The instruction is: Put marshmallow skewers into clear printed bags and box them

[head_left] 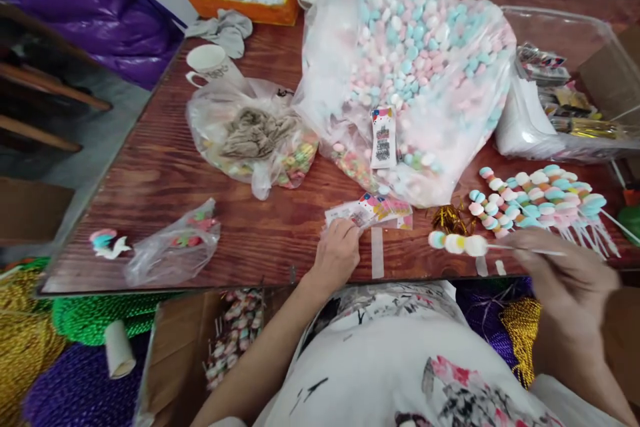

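Observation:
My right hand [570,293], slightly blurred, pinches the thin white stick of a candy skewer [457,243]. White, yellow and pale blue pieces sit on its left end, held just above the table's front edge. To its left, my left hand [339,253] rests at the table edge with fingers closed on the near end of some flat printed wrappers [370,211]; its fingertips are partly hidden. Beyond my right hand lies a pile of finished-looking candy skewers [543,197], their white sticks pointing right. Gold tinsel ties [450,219] lie between the wrappers and that pile.
A large clear bag of pastel candies [425,47] fills the table's back middle, with a printed packet [383,138] on top. Left are a smaller candy bag [210,127], a mug [207,61] and an orange tray [240,10]. A clear plastic bin [565,147] stands right.

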{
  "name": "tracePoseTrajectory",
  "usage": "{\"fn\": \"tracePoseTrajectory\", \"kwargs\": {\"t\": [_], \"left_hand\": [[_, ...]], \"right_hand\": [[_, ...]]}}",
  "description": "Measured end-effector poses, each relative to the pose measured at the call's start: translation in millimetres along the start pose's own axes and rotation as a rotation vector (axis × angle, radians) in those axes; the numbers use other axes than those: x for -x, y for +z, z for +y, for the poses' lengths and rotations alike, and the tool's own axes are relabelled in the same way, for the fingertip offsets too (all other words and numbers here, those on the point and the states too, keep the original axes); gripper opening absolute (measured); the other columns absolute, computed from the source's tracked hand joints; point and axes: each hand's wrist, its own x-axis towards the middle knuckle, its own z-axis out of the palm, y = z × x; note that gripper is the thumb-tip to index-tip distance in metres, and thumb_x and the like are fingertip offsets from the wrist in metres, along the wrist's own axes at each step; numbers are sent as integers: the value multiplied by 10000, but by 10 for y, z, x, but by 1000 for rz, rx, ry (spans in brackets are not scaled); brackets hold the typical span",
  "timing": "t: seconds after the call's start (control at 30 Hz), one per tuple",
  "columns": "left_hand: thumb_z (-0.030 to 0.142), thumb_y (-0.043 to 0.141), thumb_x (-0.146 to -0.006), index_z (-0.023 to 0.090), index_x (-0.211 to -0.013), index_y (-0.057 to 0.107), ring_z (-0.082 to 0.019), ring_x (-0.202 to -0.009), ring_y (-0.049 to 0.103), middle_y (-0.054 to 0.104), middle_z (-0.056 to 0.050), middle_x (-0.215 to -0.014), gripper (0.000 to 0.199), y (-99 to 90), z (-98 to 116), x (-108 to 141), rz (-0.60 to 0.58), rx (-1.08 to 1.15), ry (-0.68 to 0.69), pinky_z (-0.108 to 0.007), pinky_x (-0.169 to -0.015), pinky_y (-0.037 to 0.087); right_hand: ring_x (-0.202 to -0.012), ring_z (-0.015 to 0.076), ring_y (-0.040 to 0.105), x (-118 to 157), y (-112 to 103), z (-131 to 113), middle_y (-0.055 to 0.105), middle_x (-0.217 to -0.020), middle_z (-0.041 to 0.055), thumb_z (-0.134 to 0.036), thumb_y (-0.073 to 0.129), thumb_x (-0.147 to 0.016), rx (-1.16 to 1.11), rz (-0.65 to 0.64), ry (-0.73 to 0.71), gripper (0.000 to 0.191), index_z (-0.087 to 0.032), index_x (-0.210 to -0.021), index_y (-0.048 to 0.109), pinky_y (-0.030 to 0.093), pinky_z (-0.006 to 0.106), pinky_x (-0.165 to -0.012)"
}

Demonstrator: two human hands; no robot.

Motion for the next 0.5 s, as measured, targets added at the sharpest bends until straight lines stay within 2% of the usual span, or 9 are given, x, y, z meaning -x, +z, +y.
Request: {"fn": "tracePoseTrajectory", "kwargs": {"t": [0.1,0.2,0.3,0.4,0.5], "left_hand": [[132,476,-905,179,-840,639,-217,-876,554,648,-86,-863,181,-22,-57,-29,101,35,7,-375,-821,483],[129,486,-899,176,-806,636,-225,-871,548,659,-93,-879,183,12,-46,-46,85,-24,24,-371,-796,461],[130,454,-910,160,-867,647,-243,-873,546,647,-120,-905,200,59,22,-48,-18,-91,-39,-373,-756,443],[122,461,-889,145,-987,645,-268,-896,536,634,-142,-952,210,55,61,-75,-112,-166,-141,-380,-724,440],[111,477,-869,162,-852,636,-260,-900,533,628,-125,-920,168,29,6,-126,-136,-171,-172,-358,-708,446]], "right_hand": [[-772,186,689,-71,391,-84,731,-864,15,-82,613,-833,-105,-203,-146,251,-267,-994,670,545,338,-721],[-785,166,684,-150,629,-124,735,-879,27,-74,607,-838,-72,-299,-253,259,-243,-1029,647,535,307,-718],[-761,155,678,-193,698,-181,733,-863,35,-92,569,-864,-28,-357,-301,212,-232,-1007,641,523,295,-708],[-734,162,676,-195,652,-251,735,-845,35,-112,574,-864,14,-323,-270,189,-233,-985,655,520,303,-696],[-729,172,690,-183,605,-279,741,-832,26,-129,608,-847,2,-213,-170,162,-235,-950,677,537,310,-692]]}}
